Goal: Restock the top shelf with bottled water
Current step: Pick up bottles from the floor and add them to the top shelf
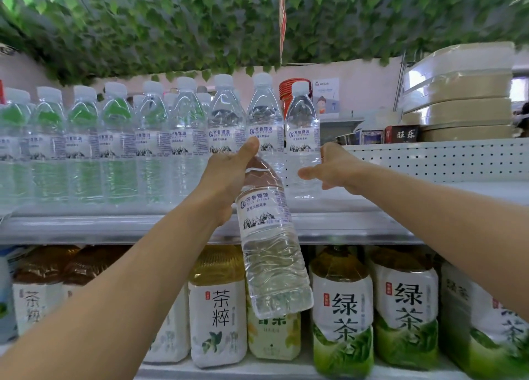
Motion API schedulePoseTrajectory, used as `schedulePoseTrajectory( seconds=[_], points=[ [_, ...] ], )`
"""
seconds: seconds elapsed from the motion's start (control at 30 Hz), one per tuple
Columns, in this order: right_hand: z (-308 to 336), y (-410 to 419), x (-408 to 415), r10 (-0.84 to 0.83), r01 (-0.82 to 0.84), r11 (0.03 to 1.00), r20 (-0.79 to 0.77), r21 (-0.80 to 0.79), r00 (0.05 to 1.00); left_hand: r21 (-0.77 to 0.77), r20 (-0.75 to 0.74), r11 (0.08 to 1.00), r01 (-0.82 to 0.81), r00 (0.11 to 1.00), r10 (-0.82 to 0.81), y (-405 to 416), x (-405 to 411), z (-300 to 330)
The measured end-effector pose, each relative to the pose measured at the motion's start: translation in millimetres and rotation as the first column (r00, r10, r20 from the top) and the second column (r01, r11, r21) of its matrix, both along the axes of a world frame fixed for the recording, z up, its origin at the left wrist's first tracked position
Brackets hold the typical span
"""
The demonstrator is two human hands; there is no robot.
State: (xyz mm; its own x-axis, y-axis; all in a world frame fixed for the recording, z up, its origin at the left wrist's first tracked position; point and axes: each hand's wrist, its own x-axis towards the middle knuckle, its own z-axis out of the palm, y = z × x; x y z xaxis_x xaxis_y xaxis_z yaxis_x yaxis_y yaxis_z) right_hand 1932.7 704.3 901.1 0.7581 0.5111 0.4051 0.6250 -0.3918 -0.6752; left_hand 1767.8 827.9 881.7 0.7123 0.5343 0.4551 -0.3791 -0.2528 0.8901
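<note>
A row of clear water bottles (148, 141) with white caps stands along the top shelf (114, 227), from the left to the middle. My left hand (226, 182) grips the neck of a tilted water bottle (272, 253), which hangs in front of the shelf's edge with its base lowest. My right hand (329, 167) is wrapped round the lower half of the rightmost standing bottle (302, 133), thumb in front and fingers behind its right side. That bottle stands upright on the shelf at the end of the row.
To the right of the row there is bare shelf floor (429, 199) in front of a white perforated panel (443, 159). Large tea bottles (342, 308) fill the shelf below. Stacked beige containers (458, 101) sit behind the panel. Green leaves (171, 30) hang overhead.
</note>
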Motion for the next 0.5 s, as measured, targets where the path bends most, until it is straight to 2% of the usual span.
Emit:
schedulePoseTrajectory(
  seconds=[0.37, 0.43, 0.5],
  points=[
    [-0.2, 6.8, -1.0, -0.022, 0.02, 0.999, -0.028, -0.043, 0.999, -0.023, -0.043, 0.999, -0.028, 0.999, 0.027, -2.6, -3.4, 2.1],
    [-2.3, 1.4, -10.9, -0.02, 0.02, 0.999, 0.011, -0.029, 1.0, -0.03, -0.051, 0.999, -0.034, 0.998, 0.032, -5.6, -5.9, 2.2],
    [-6.6, -6.3, -27.1, -0.033, 0.026, 0.998, 0.119, 0.057, 0.992, -0.028, -0.061, 0.999, -0.039, 0.997, 0.038, -8.9, -8.2, 2.6]
  ],
)
